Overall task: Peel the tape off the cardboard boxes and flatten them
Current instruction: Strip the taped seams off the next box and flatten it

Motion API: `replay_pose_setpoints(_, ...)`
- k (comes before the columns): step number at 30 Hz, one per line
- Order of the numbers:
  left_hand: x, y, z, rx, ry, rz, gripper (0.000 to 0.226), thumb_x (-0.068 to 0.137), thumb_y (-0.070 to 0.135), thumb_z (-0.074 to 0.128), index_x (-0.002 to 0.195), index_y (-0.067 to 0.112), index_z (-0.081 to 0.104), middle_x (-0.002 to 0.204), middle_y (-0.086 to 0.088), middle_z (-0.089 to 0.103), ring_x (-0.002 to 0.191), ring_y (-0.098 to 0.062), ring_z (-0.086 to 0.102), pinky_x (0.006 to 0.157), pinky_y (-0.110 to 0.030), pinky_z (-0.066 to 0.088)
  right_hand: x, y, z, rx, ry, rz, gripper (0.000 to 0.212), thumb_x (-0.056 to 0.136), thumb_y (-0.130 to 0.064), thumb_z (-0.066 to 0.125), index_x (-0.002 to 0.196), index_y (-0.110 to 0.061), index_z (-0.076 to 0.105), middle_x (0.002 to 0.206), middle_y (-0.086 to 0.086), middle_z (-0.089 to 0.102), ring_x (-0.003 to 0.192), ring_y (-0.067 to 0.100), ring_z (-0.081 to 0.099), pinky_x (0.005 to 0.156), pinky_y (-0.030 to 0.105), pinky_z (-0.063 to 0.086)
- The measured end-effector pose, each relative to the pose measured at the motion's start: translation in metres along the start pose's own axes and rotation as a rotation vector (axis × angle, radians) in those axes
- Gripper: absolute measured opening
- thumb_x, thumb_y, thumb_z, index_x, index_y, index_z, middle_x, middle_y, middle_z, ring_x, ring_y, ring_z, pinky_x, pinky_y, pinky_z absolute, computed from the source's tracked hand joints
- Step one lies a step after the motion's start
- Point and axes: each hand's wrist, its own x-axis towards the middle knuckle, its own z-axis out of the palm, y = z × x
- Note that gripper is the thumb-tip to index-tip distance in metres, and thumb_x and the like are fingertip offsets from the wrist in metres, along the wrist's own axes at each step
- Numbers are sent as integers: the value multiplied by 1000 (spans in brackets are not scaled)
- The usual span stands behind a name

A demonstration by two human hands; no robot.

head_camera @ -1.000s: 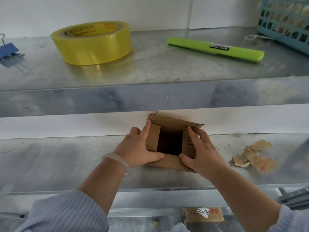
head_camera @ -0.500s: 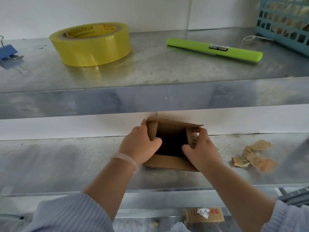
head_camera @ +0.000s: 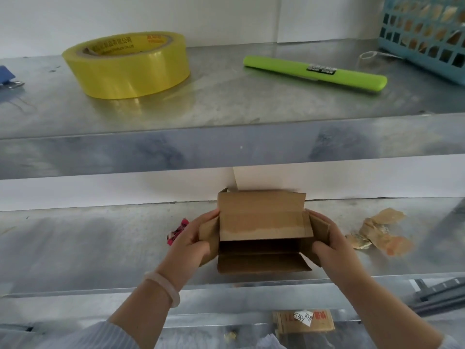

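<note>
**Small brown corrugated cardboard box** (head_camera: 261, 222): located between the fingers of both hands, above the front part of the lower grey metal shelf (head_camera: 100, 248). Contact with the shelf cannot be determined. The open end faces the person. The upper flap is raised and the lower flap is folded outward.

**Left hand** (head_camera: 191, 238): fingers and thumb are curled round the box's left side flap, gripping it. A pale bangle (head_camera: 163, 285) sits on the wrist.

**Right hand** (head_camera: 329, 245): fingers and thumb are curled round the right side flap, gripping it.

**Surroundings:**
- Just left of the left fingers, partly hidden: red-and-white scrap (head_camera: 177, 231).
- Right of the right fingers, near but apart: crumpled tan tape pieces (head_camera: 380, 231).
- Above both hands, on the upper grey metal shelf (head_camera: 226, 104): yellow roll of packing tape (head_camera: 128, 64), lime-green elongated plastic tool (head_camera: 314, 73) and blue plastic lattice basket (head_camera: 425, 34).
</note>
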Motion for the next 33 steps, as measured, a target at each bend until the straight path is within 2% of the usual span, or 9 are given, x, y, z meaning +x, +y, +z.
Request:
replay_pose_setpoints(3,-2,-10,-1,-121,-52,-21,38,92,36,54,129,38,48,125,17,50,118,-3,49,97,-26,47,-4,2,-2,103,-117,12,49,85,-21,52,128,-44,48,122,-18,54,111,4,53,82,20,47)
replay_pose_setpoints(7,11,-14,-5,-280,-23,-110,68,78,74,38,133,37,50,126,12,57,120,-10,50,90,-32,49,-2,1,-5,184,-245,116,72,62,-84,56,121,-43,54,122,-13,57,111,9,56,86,28,53)
replay_pose_setpoints(11,22,-17,3,-155,12,-199,59,82,63,53,130,28,54,120,5,61,113,-14,57,92,-38,51,7,-3,3,88,-204,236,41,95,-50,45,126,-25,53,113,3,63,105,20,61,90,41,53)
replay_pose_setpoints(13,22,-19,14,-27,-8,-215,43,91,40,59,132,30,49,120,6,58,106,-13,60,82,-31,55,9,-2,10,-85,-224,214,35,97,-32,53,131,-28,47,112,1,60,101,17,60,80,32,54)
replay_pose_setpoints(17,23,-24,20,175,117,-70,55,89,30,65,134,43,35,131,9,44,118,-12,48,97,-41,50,5,-3,11,-10,-80,87,35,95,-11,53,123,-31,48,115,-2,58,100,14,58,77,27,50)
replay_pose_setpoints(22,12,-1,32,65,200,132,43,86,34,62,119,39,37,121,19,44,104,-2,51,65,-10,51,-3,-16,5,229,101,-88,10,99,-22,48,106,-23,55,102,-4,63,99,12,61,80,30,54)
replay_pose_setpoints(25,11,5,37,112,304,202,34,84,48,54,110,30,41,109,16,48,97,-1,52,68,-1,44,-5,-25,7,329,192,-134,17,96,-38,42,104,-34,56,103,-12,64,97,6,63,78,28,54)
replay_pose_setpoints(29,11,-2,34,237,392,235,43,82,67,47,100,29,46,99,9,56,92,-7,56,71,-9,40,-4,-22,6,270,264,-81,11,97,-41,46,101,-39,56,101,-9,66,96,11,64,85,39,56)
replay_pose_setpoints(33,8,-3,29,268,386,277,55,83,57,36,132,32,30,94,9,61,78,-6,63,63,-17,53,-4,-22,3,207,357,-74,18,95,-28,56,112,-27,51,100,-4,65,93,18,67,75,36,59)
